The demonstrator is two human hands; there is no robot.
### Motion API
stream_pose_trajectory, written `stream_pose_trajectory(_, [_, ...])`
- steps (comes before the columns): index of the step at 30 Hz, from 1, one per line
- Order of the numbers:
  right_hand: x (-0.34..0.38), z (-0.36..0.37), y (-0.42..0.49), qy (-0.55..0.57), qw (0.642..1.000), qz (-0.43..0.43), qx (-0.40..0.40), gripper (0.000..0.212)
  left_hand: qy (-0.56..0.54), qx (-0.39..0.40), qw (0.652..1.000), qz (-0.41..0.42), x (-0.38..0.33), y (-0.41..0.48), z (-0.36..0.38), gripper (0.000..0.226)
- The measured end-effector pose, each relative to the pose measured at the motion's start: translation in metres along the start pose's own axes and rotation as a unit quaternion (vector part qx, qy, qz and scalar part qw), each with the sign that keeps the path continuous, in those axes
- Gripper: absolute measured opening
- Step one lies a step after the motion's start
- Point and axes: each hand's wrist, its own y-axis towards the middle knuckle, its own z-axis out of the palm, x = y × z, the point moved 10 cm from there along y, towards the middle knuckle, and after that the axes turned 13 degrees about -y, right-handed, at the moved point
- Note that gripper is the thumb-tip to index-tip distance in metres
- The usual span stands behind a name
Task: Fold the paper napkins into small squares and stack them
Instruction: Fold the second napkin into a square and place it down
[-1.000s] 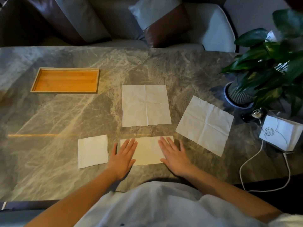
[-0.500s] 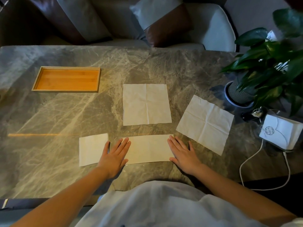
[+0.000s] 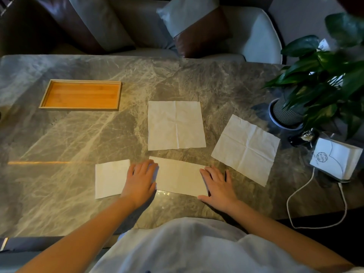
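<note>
A napkin folded in half into a strip (image 3: 179, 179) lies near the table's front edge. My left hand (image 3: 140, 180) is at its left end, fingers curled over that edge. My right hand (image 3: 217, 185) lies flat on its right end with fingers straight. A small folded square napkin (image 3: 110, 179) lies just left of my left hand. Two unfolded napkins lie farther back, one in the centre (image 3: 175, 125) and one angled at the right (image 3: 246, 149).
A shallow wooden tray (image 3: 45, 95) sits at the back left of the marble table (image 3: 59, 146). On the right are a potted plant (image 3: 285, 115), a napkin holder (image 3: 336, 158) and a white cable (image 3: 295, 196). A sofa with cushions stands behind the table.
Both hands slid apart along the folded strip to its two ends. My left hand's fingers went from straight to curled at the left edge.
</note>
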Motion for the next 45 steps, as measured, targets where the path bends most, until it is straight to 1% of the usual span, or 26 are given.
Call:
stream_pose_trajectory(1, [0.003, -0.002, -0.002, 0.006, 1.0, 0.004, -0.004, 0.09, -0.019, -0.013, 0.999, 0.022, -0.01, 0.0, 0.0, 0.05])
stream_pose_trajectory(3, [0.007, -0.007, -0.005, 0.014, 0.999, 0.016, -0.026, 0.081, -0.042, 0.019, 0.998, 0.031, -0.023, 0.0, 0.015, 0.046])
stream_pose_trajectory(5, [0.011, -0.013, -0.008, 0.015, 0.998, 0.023, -0.054, 0.067, -0.044, 0.058, 0.997, 0.013, -0.026, -0.001, 0.033, 0.049])
stream_pose_trajectory(8, [0.012, -0.016, -0.011, 0.014, 0.998, 0.018, -0.066, 0.055, -0.051, 0.057, 0.997, 0.0, -0.022, 0.0, 0.038, 0.055])
stream_pose_trajectory(10, [0.014, -0.015, -0.014, 0.018, 0.998, -0.005, -0.065, 0.046, -0.052, 0.057, 0.997, 0.001, -0.018, 0.0, 0.038, 0.06])
stream_pose_trajectory(13, [0.026, -0.016, -0.022, 0.053, 0.993, -0.066, -0.083, 0.035, -0.004, 0.087, 0.996, -0.011, -0.009, -0.002, 0.043, 0.066])
stream_pose_trajectory(15, [0.037, -0.013, -0.026, 0.071, 0.988, -0.109, -0.078, 0.03, 0.024, 0.096, 0.995, -0.009, -0.006, -0.001, 0.046, 0.068])
stream_pose_trajectory(16, [0.044, -0.01, -0.028, 0.071, 0.987, -0.13, -0.068, 0.029, 0.024, 0.089, 0.996, 0.002, -0.008, -0.001, 0.045, 0.067])
stream_pose_trajectory(18, [0.052, -0.01, -0.028, 0.071, 0.983, -0.156, -0.068, 0.03, -0.011, 0.066, 0.997, 0.034, -0.014, -0.001, 0.04, 0.063])
stream_pose_trajectory(20, [0.051, -0.012, -0.025, 0.087, 0.982, -0.151, -0.068, 0.035, -0.055, 0.047, 0.996, 0.06, -0.018, -0.002, 0.035, 0.056])
stream_pose_trajectory(23, [0.047, -0.006, -0.019, 0.102, 0.984, -0.141, -0.036, 0.041, -0.065, 0.044, 0.993, 0.083, -0.018, -0.004, 0.035, 0.051])
stream_pose_trajectory(25, [0.049, -0.002, -0.016, 0.081, 0.986, -0.145, -0.029, 0.041, -0.065, 0.064, 0.993, 0.081, -0.014, -0.005, 0.04, 0.052])
stream_pose_trajectory(27, [0.051, -0.002, -0.013, 0.082, 0.986, -0.138, -0.039, 0.035, -0.057, 0.085, 0.992, 0.074, -0.01, -0.007, 0.045, 0.056])
stream_pose_trajectory(31, [0.054, -0.003, -0.004, 0.117, 0.985, -0.113, -0.049, 0.021, -0.048, 0.089, 0.992, 0.071, -0.009, -0.009, 0.047, 0.061])
stream_pose_trajectory(34, [0.049, -0.007, -0.001, 0.176, 0.979, -0.085, -0.067, 0.012, -0.048, 0.076, 0.993, 0.075, -0.01, -0.01, 0.044, 0.06])
stream_pose_trajectory(37, [0.044, -0.012, -0.004, 0.235, 0.966, -0.059, -0.085, 0.01, -0.05, 0.07, 0.994, 0.073, -0.012, -0.01, 0.041, 0.06])
stream_pose_trajectory(40, [0.044, -0.024, -0.012, 0.279, 0.952, -0.053, -0.113, 0.01, -0.06, 0.068, 0.994, 0.068, -0.012, -0.01, 0.04, 0.056])
stream_pose_trajectory(43, [0.043, -0.042, -0.017, 0.306, 0.939, -0.053, -0.144, 0.012, -0.101, 0.056, 0.992, 0.05, -0.01, -0.009, 0.036, 0.051])
stream_pose_trajectory(45, [0.047, -0.054, -0.021, 0.305, 0.935, -0.072, -0.164, 0.011, -0.142, 0.042, 0.989, 0.03, -0.008, -0.008, 0.032, 0.047])
